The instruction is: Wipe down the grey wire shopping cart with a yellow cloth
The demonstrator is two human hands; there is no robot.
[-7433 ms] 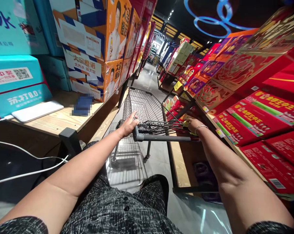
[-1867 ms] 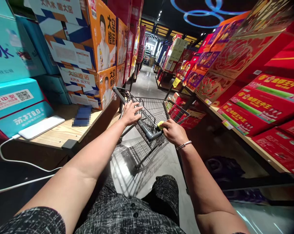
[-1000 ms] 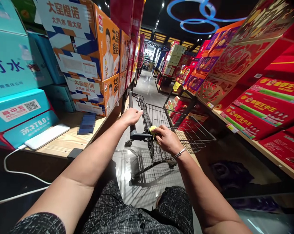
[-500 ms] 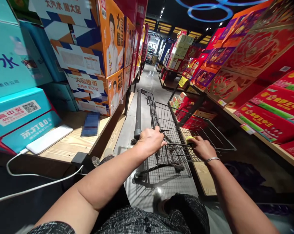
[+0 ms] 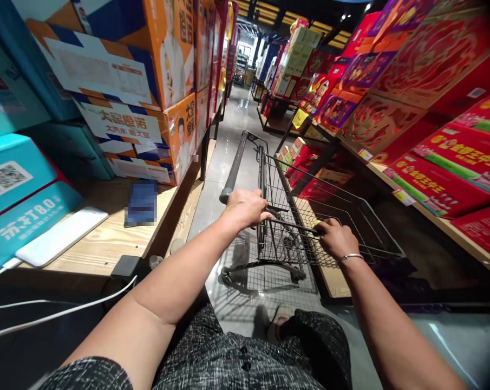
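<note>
A grey wire shopping cart [image 5: 275,184] stands sideways in front of me, its handle [image 5: 235,165] on the left and its basket reaching right. My left hand [image 5: 247,208] is closed around the cart's upper frame near the end of the handle. My right hand [image 5: 337,238], with a bracelet at the wrist, is closed on the near top rail [image 5: 295,226] of the basket. A small yellow piece [image 5: 316,223] shows at its fingertips; whether it is loose or part of the cart I cannot tell. The basket looks bare inside.
On the left wooden shelf [image 5: 147,238] lie a white power bank or phone [image 5: 61,235] with a cable and a blurred dark blue item [image 5: 142,203], beside stacked drink cartons [image 5: 123,122]. Red gift boxes [image 5: 423,187] fill the right shelf. An aisle [image 5: 239,108] runs ahead between them.
The cart has turned slightly, its handle leaning more and its basket end swinging right. Both hands stay closed on it. The left shelf has slid leftward in view, and less of the yellow piece shows.
</note>
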